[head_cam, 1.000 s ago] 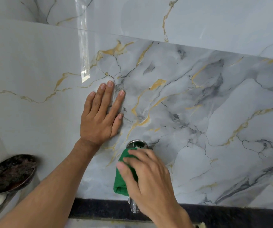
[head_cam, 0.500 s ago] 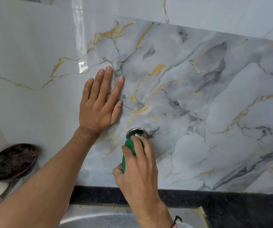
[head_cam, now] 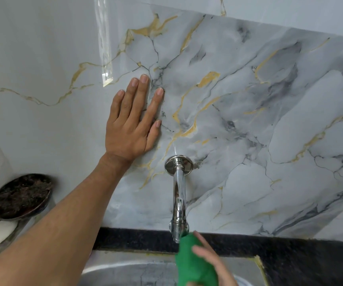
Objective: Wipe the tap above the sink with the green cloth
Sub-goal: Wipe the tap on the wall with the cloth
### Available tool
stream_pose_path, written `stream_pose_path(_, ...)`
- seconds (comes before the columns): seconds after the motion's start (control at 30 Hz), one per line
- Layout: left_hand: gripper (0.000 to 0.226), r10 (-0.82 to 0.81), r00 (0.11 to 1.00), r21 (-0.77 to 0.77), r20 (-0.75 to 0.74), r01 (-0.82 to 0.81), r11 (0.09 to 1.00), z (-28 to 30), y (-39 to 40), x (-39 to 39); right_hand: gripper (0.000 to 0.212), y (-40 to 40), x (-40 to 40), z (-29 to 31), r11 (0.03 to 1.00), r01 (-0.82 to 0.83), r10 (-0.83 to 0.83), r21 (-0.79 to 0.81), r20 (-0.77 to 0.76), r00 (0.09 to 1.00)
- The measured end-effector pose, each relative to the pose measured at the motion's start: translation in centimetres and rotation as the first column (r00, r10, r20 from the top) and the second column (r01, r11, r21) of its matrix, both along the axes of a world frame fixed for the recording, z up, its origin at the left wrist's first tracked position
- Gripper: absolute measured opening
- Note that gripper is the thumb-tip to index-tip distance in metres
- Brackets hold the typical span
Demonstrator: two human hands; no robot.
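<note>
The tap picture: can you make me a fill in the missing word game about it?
1. The cloth at the tap's lower end is coloured ____.
2. The left hand lies flat on the marble ____.
3. The right hand holds the ____.
4. Below the tap is a metal ____.

Missing words: green; wall; cloth; sink

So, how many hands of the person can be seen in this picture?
2. The bare left hand lies flat on the marble-patterned wall tile. The right hand holds the green cloth at the chrome tap's lower end.
</note>
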State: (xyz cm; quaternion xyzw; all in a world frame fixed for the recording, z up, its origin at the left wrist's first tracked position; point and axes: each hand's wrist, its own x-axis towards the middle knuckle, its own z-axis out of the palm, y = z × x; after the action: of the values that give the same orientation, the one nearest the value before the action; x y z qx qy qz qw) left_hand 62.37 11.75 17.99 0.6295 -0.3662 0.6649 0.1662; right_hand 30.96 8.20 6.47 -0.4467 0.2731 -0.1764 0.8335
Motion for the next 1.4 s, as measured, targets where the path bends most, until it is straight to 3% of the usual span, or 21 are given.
stream_pose_path(0.07, 0.064, -0.001, 1.0, -0.007, 0.004, 0.002, 1.0, 0.0, -0.1, 0.0, 0.027, -1.9, 0.6, -0.4, 0.934, 0.064, -0.067, 0.35, -0.004, 0.998)
stream_pose_path(0.1, 0.064, -0.005, 1.0, -0.006, 0.003, 0.005, 1.0, 0.0, -0.1, 0.0, 0.032, -2.6, 1.0, -0.2, 0.907, 0.093, -0.096, 0.411, -0.013, 0.995)
stream_pose_path(0.17, 0.064, -0.008, 1.0, -0.002, 0.0, 0.008, 1.0, 0.1, -0.1, 0.0, 0.049, -3.4, 2.2, 0.7, 0.827, 0.069, -0.172, 0.559, 0.133, 0.976)
stream_pose_path(0.3, 0.064, 0.008, 1.0, 0.0, 0.0, -0.008, 1.0, 0.1, -0.1, 0.0, 0.068, -5.7, 7.6, 4.8, 0.876, -0.076, 0.054, 0.477, 0.06, 0.997)
stream_pose_path(0.4, 0.065, 0.02, 1.0, 0.003, 0.002, -0.02, 1.0, 0.0, -0.1, -0.1, 0.074, -5.8, 10.2, 6.4, 0.89, -0.261, 0.237, 0.374, 0.109, 0.965)
stream_pose_path(0.6, 0.065, 0.037, 0.999, -0.004, 0.007, -0.037, 0.999, 0.0, -0.1, -0.3, 0.061, -4.4, 9.9, 4.5, 0.913, -0.292, 0.262, 0.284, 0.14, 0.955)
stream_pose_path(0.83, 0.066, 0.054, 0.999, 0.003, -0.007, -0.054, 0.999, 0.0, -0.1, -0.2, 0.065, -3.8, 7.1, 2.1, 0.952, -0.279, 0.278, -0.128, -0.023, 0.96)
stream_pose_path(0.9, 0.066, 0.057, 0.998, -0.001, -0.009, -0.057, 0.998, 0.1, -0.2, -0.2, 0.052, -3.6, 5.7, 1.4, 0.92, -0.301, 0.289, -0.252, -0.086, 0.954)
stream_pose_path(0.97, 0.067, 0.055, 0.998, -0.006, -0.012, -0.055, 0.998, 0.1, -0.1, -0.2, 0.05, -3.2, 4.0, 0.1, 0.929, -0.257, 0.226, -0.267, -0.144, 0.963)
stream_pose_path(1.07, 0.067, 0.061, 0.998, -0.004, -0.017, -0.061, 0.998, 0.2, -0.1, -0.2, 0.05, -2.2, 1.5, -0.8, 0.989, -0.145, 0.139, -0.039, -0.133, 0.981)
stream_pose_path(1.1, 0.067, 0.063, 0.998, -0.001, -0.016, -0.063, 0.998, 0.2, 0.0, -0.2, 0.047, -2.0, 0.9, -0.6, 0.997, -0.069, 0.071, 0.022, -0.101, 0.992)
stream_pose_path(1.17, 0.067, 0.062, 0.998, 0.003, -0.015, -0.062, 0.998, 0.2, 0.0, -0.3, 0.049, -2.2, 0.5, 1.3, 0.992, 0.125, -0.125, -0.006, -0.03, 0.992)
stream_pose_path(1.2, 0.066, 0.062, 0.998, 0.004, -0.017, -0.062, 0.998, 0.2, 0.0, -0.3, 0.049, -2.5, 0.8, 2.8, 0.973, 0.218, -0.217, -0.072, 0.025, 0.976)
stream_pose_path(1.27, 0.066, 0.059, 0.998, 0.004, -0.022, -0.059, 0.998, 0.2, 0.0, -0.4, 0.046, -2.5, 2.4, 6.8, 0.843, 0.345, -0.304, -0.413, 0.163, 0.938)
stream_pose_path(1.33, 0.067, 0.063, 0.998, 0.005, -0.025, -0.063, 0.998, 0.2, 0.0, -0.4, 0.046, -2.0, 4.7, 9.5, 0.555, 0.314, -0.247, -0.77, 0.207, 0.946)
stream_pose_path(1.4, 0.068, 0.064, 0.998, 0.002, -0.018, -0.064, 0.998, 0.1, -0.1, -0.4, 0.061, -1.1, 7.3, 10.0, 0.235, 0.101, -0.2, -0.967, 0.054, 0.978)
